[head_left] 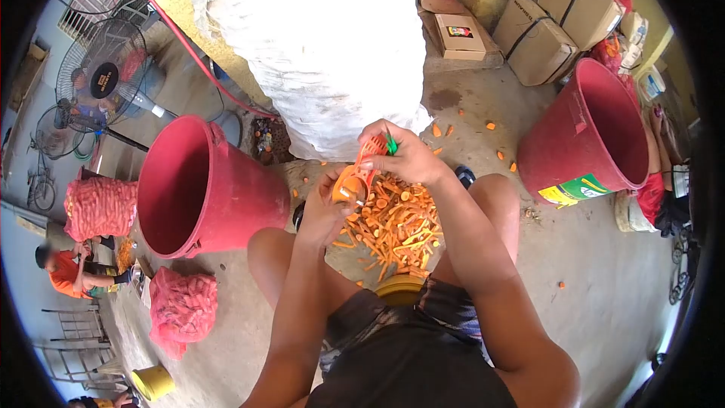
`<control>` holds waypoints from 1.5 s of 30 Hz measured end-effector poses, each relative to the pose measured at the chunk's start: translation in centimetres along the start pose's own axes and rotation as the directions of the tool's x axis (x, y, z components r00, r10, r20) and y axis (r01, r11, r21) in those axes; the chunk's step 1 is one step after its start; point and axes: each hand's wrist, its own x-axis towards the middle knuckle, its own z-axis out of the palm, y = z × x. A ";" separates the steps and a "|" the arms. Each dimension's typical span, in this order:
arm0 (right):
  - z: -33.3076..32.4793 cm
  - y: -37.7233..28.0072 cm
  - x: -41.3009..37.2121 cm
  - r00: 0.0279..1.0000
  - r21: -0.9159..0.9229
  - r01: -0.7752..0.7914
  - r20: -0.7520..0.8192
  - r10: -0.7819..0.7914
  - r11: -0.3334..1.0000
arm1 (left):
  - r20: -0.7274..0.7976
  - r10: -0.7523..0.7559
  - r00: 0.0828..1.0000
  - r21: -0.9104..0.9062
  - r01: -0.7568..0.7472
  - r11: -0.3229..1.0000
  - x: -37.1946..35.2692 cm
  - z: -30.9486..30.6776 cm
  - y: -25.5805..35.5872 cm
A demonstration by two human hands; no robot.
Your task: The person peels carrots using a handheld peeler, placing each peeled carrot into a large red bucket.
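Observation:
My left hand [326, 208] is closed around a thick orange carrot [349, 189], whose cut end faces up. In my right hand [402, 155] is an orange peeler [371, 153], its head against the carrot. A small green piece [391, 143] shows at the fingers of that same hand. Both hands are close together above a heap of orange carrot peelings and pieces [396, 223] on the floor between my legs. The rim of a yellow container [400, 287] shows below the heap.
Big red tubs stand at left [238, 196] and right [547, 136]. A large white sack [332, 45] of carrots is ahead. Pink mesh bags [183, 302], a fan [106, 79] and cardboard boxes [532, 41] surround. Another person in orange [66, 273] sits far left; another person's legs show far right.

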 end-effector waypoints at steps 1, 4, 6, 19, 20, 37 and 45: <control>-0.3 0.8 0.0 1.000 0.033 0.020 -0.011 -0.020 0.999 | 0.032 -0.012 0.999 0.009 0.012 1.000 -0.1 0.1 0.2; -2.2 4.3 0.4 0.962 0.038 -0.171 -0.208 0.175 0.985 | 0.055 0.008 0.998 -0.044 -0.006 0.999 -1.2 0.8 0.6; -1.8 4.6 0.4 0.961 0.126 -0.168 -0.198 0.191 0.978 | 0.026 0.010 1.000 -0.072 -0.008 0.997 -0.9 -0.1 0.2; -1.7 2.6 -0.4 0.959 -0.035 -0.167 -0.237 0.155 0.985 | 0.041 0.025 0.999 -0.129 -0.020 0.992 -1.0 0.2 0.4; -1.5 3.1 -0.2 0.963 -0.021 -0.131 -0.240 0.122 0.991 | 0.040 0.030 0.999 -0.127 -0.025 0.992 -0.8 -0.2 0.3; 0.2 0.8 -0.3 0.964 -0.061 0.036 -0.260 -0.050 0.997 | -0.082 0.013 0.997 -0.152 -0.025 0.988 0.6 0.4 -1.0; -1.9 3.5 -0.6 0.934 -0.138 -0.056 -0.357 0.003 0.989 | 0.070 0.022 0.997 -0.186 -0.009 0.983 0.6 -0.8 -2.1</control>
